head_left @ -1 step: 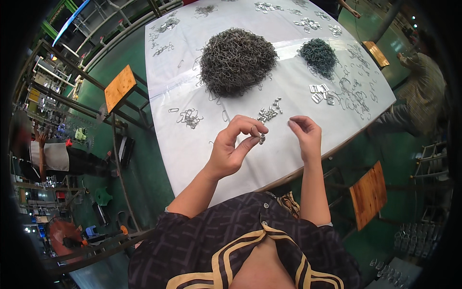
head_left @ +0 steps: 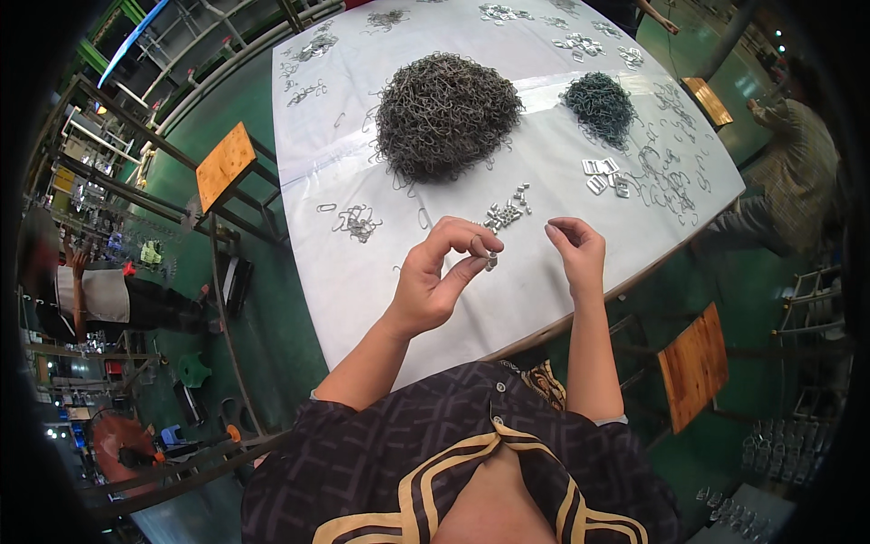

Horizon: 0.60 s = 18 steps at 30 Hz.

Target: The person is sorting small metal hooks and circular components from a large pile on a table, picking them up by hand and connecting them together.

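Above the near part of the white-covered table (head_left: pixel 353 299), my left hand (head_left: pixel 433 279) is curled, thumb and forefinger in a pinch. Something thin, like a wire, shows at these fingers, too small to make out. A small silvery sleeve-like piece (head_left: pixel 491 261) appears right beside the fingertips; whether they touch it I cannot tell. My right hand (head_left: pixel 584 258) is raised a short way to the right, thumb and fingertips pressed together; anything between them is hidden. Just beyond both hands is a small heap of short metal pieces (head_left: pixel 506 214).
A large mound of dark wire hooks (head_left: pixel 444 118) stands farther back, with a smaller greenish heap (head_left: pixel 600 104) to its right. Loose hooks (head_left: pixel 358 223) and flat metal buckles (head_left: pixel 601 172) lie around. Wooden stools (head_left: pixel 227 168) flank the table; a seated person (head_left: pixel 797 159) is at right.
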Available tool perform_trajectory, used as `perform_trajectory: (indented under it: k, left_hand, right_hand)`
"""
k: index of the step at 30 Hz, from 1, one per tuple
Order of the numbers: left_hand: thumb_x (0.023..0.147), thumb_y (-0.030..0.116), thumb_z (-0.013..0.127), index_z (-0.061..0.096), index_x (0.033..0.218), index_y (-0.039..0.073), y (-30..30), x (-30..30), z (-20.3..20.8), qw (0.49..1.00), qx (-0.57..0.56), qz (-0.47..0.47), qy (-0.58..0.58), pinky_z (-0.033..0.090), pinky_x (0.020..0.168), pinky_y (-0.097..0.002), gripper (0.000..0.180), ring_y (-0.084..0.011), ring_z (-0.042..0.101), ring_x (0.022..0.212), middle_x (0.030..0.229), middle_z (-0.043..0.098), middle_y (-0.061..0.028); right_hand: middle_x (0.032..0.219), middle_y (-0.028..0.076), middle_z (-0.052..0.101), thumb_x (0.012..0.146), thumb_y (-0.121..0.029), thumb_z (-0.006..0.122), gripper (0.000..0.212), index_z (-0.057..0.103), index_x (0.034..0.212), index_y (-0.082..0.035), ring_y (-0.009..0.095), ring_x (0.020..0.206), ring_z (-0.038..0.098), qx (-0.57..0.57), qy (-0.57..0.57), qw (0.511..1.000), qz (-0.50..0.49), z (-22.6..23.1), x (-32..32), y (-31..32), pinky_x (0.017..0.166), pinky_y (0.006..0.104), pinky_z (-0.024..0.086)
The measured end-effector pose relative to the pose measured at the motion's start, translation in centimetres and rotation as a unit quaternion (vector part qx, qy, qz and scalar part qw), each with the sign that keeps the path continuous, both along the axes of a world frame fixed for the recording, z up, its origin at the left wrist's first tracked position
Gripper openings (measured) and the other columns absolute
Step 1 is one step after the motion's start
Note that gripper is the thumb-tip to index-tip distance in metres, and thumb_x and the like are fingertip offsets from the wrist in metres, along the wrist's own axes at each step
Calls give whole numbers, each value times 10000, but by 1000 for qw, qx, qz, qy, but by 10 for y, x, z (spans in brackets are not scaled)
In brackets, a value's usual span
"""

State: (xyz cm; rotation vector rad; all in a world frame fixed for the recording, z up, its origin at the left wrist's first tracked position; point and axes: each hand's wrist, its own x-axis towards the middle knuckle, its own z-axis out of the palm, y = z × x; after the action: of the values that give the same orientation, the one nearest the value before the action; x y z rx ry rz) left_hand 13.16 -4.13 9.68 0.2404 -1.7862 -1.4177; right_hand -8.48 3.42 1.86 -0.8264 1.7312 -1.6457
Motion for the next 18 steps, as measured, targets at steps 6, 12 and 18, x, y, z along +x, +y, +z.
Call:
perform_trajectory:
  k: [6, 12, 18]
  left_hand:
    - [795, -90, 508, 512, 880, 34, -4, 2, -1, 999, 1, 20, -32, 406, 824, -322, 150, -188, 512, 910, 954, 596, -99]
    - [793, -53, 541, 534, 858, 25, -8, 2, -5, 998, -19, 46, -38, 449, 757, -284, 101, -170, 537, 875, 925, 614, -73]
    - [802, -67, 520, 538, 885, 22, -4, -4, -9, 997, 42, 13, -63, 419, 821, -311, 123, -169, 536, 891, 948, 602, -87]
  right_hand:
    - [763, 85, 603, 699, -138, 707, 171, 693, 858, -75, 252, 744, 566, 118, 314, 941, -43, -49, -14, -40, 725, 381, 439]
    - [753, 67, 576, 697, -135, 717, 176, 689, 867, -100, 244, 787, 546, 157, 375, 914, -18, -50, -12, -57, 753, 382, 400]
    - [829, 67, 655, 724, -28, 693, 124, 663, 844, -38, 166, 781, 623, 79, 133, 988, 8, -25, -7, -46, 723, 306, 479]
